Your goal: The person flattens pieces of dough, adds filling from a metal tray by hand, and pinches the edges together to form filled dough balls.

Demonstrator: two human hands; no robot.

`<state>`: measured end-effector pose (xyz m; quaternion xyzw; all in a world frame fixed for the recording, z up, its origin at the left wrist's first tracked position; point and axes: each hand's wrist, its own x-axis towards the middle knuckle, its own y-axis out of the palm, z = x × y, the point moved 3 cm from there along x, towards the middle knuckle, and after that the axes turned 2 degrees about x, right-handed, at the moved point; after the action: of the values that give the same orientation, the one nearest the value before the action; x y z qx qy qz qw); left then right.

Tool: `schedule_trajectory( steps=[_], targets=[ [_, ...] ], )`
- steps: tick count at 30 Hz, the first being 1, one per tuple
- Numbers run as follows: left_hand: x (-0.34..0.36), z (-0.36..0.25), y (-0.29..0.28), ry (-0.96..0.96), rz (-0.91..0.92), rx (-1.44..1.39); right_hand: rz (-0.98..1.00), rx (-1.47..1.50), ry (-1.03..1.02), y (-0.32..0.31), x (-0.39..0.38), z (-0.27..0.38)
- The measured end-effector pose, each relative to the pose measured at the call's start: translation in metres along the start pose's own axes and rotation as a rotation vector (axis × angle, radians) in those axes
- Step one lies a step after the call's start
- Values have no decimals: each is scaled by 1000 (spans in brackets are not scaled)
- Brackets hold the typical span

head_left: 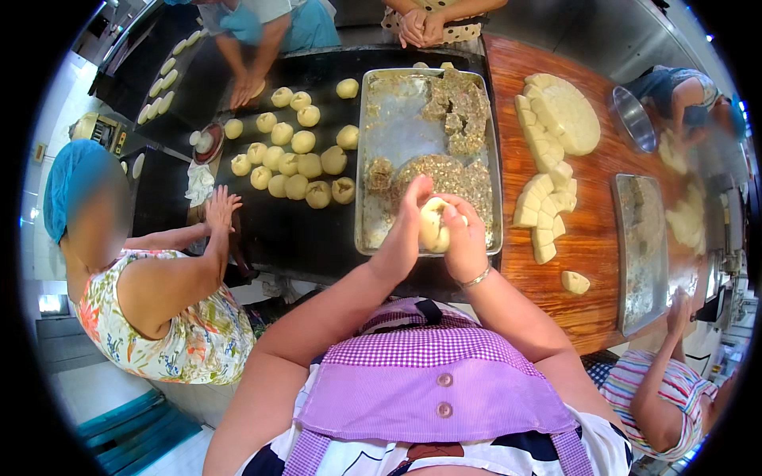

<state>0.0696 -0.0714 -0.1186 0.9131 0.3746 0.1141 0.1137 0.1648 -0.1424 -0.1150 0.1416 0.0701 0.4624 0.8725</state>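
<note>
Between my two hands, above the near part of a metal tray (362, 135), is a pale ball of dough (432, 230) with a fold in its surface. My left hand (406, 226) presses against its left side with the fingers stretched upward. My right hand (468, 238), with a bracelet at the wrist, curls round the other side. Crumbly brown filling with light bits (460, 178) lies in the tray, heaped at the far right and below my hands. Left of the tray, several round dough balls (302, 142) sit on the black table (278, 230).
On the wooden table (591, 321) at right lie a large dough slab (573, 119), cut dough pieces (540, 208) and one loose piece (575, 282). A second tray (641, 262) and a metal bowl (633, 119) stand farther right. Co-workers surround the tables; one's hands (222, 210) are close at left.
</note>
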Motion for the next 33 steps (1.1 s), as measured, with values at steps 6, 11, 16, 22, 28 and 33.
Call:
schedule_trajectory(
  steps=[6, 11, 16, 22, 28, 33],
  targets=[
    [-12, -10, 10, 405, 28, 464, -63, -111, -44, 6, -5, -3],
    [-16, -9, 10, 397, -97, 475, -15, -280, -223, 18, -16, 12],
    [-19, -21, 2, 259, -53, 262, 349, -152, -47, 1, -5, 25],
    [-21, -33, 19, 420, 138, 656, 47, -397, -293, 4, -8, 25],
    [-15, -39, 7, 122, -28, 159, 173, -737, -524, 21, 3, 62],
    [-14, -44, 10, 23, 147, 187, 222, -712, -394, 19, 1, 65]
  ],
)
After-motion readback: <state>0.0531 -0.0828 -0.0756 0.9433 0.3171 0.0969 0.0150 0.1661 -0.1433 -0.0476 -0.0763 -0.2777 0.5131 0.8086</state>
